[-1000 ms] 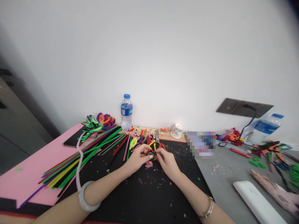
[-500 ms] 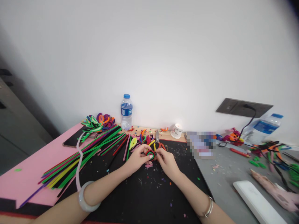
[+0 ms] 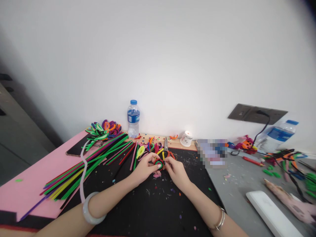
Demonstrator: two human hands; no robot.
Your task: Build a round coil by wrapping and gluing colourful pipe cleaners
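My left hand (image 3: 144, 169) and my right hand (image 3: 175, 170) meet over a black mat (image 3: 138, 204), both pinching a small coil of red, green and black pipe cleaner (image 3: 159, 162). The fingers of each hand are closed on the coil's opposite sides. A white bangle sits on my left wrist, a thin metal one on my right. Just beyond the hands lie scissors (image 3: 166, 145) and bent pipe-cleaner pieces (image 3: 148, 148).
Long coloured pipe cleaners (image 3: 84, 166) fan across a pink sheet (image 3: 29, 184) on the left beside a phone (image 3: 75, 149). A water bottle (image 3: 133, 118) and a tape roll (image 3: 187, 138) stand by the wall. At right: another bottle (image 3: 278, 135), a white slab (image 3: 274, 214), another person's hand (image 3: 293, 204).
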